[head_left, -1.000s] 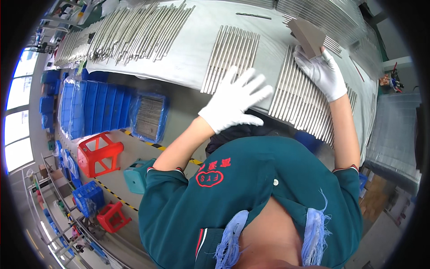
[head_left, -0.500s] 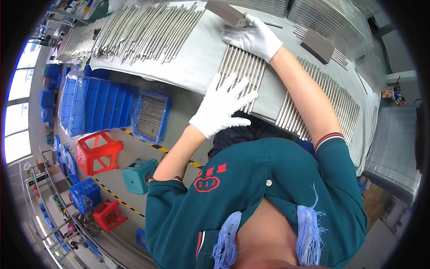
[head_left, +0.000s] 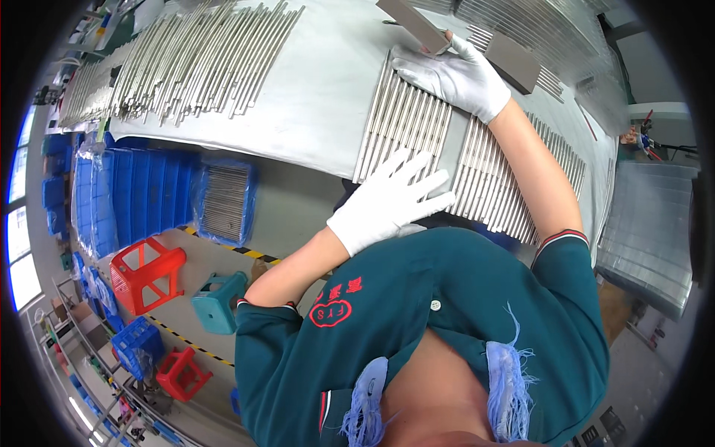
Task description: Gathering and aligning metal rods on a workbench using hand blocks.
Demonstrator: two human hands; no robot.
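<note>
The right hand (head_left: 456,77) pinches a likely stiff block (head_left: 414,24), best gripped edgewise, with rods (head_left: 402,119) beside the spread left hand (head_left: 383,200).

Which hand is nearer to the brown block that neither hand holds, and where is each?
Right. The right hand is just left of the loose brown block, gripping a second block. The left hand is farther off, by the near ends of metal rods.

I hold a brown block (head_left: 412,26) tilted in my right grip (head_left: 458,80). Near it, slim silver rods (head_left: 406,119) lie side by side on the counter (head_left: 328,97).
</note>
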